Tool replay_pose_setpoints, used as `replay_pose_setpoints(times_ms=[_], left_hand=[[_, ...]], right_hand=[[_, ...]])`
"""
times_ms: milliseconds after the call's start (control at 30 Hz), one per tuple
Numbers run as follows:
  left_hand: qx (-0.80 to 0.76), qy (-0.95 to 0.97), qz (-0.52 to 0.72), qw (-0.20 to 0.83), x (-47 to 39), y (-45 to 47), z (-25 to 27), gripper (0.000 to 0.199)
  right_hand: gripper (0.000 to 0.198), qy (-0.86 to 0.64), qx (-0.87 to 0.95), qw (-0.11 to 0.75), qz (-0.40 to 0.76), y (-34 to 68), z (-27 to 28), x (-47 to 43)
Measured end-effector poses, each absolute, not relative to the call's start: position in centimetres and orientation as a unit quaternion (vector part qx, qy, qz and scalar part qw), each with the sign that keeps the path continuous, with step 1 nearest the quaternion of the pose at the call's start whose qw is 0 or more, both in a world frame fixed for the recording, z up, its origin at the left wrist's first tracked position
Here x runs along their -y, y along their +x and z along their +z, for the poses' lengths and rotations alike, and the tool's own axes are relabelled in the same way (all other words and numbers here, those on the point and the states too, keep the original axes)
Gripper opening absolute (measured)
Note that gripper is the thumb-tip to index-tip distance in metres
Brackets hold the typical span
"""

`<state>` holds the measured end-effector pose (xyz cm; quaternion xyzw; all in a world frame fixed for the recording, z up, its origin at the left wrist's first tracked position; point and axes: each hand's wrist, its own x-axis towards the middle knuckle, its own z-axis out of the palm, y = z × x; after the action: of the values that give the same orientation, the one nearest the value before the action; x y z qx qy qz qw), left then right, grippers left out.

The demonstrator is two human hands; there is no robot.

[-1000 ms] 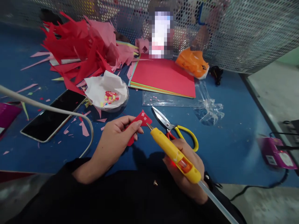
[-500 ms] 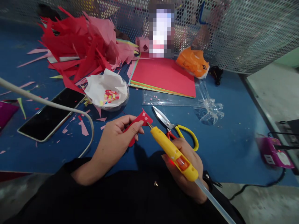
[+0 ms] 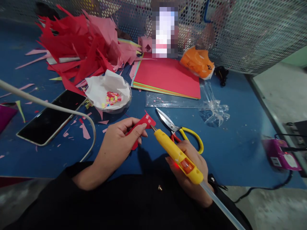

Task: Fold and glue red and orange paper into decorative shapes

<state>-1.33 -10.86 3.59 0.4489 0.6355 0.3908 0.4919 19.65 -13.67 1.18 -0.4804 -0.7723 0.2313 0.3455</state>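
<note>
Between thumb and fingers, my left hand [image 3: 120, 137] pinches a folded piece of red paper [image 3: 149, 121] with small pale pink squares on its face. My right hand [image 3: 192, 172] is wrapped round a yellow hot glue gun [image 3: 171, 145], a long clear glue stick [image 3: 222, 206] coming out of its back end. The gun's metal nozzle is at the lower right edge of the red paper; whether it touches cannot be told. Just beyond my right hand lie scissors [image 3: 178, 128] with yellow and red handles, partly hidden by the hand.
A clear bowl [image 3: 126, 103] lined with white paper holds tiny coloured bits. Red and pink paper scraps [image 3: 79, 48] heap up at the back left, near a phone [image 3: 48, 121] and a white cable [image 3: 92, 127]. Coloured sheets [image 3: 165, 76] and an orange packet [image 3: 198, 64] lie by the mesh panel [image 3: 240, 35].
The whole view has shifted very slightly. Both hands keep their hold, and the glue gun's nozzle stays at the red paper's edge.
</note>
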Motion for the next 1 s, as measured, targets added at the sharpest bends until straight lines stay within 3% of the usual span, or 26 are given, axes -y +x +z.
replay_pose_setpoints(times_ms=[1000], left_hand=[[-0.633,0.448,0.393,0.493,10.71,-1.31,3.64,0.025]], right_hand=[[0.015,-0.51,0.758,0.339,0.225,19.41,1.1,13.78]])
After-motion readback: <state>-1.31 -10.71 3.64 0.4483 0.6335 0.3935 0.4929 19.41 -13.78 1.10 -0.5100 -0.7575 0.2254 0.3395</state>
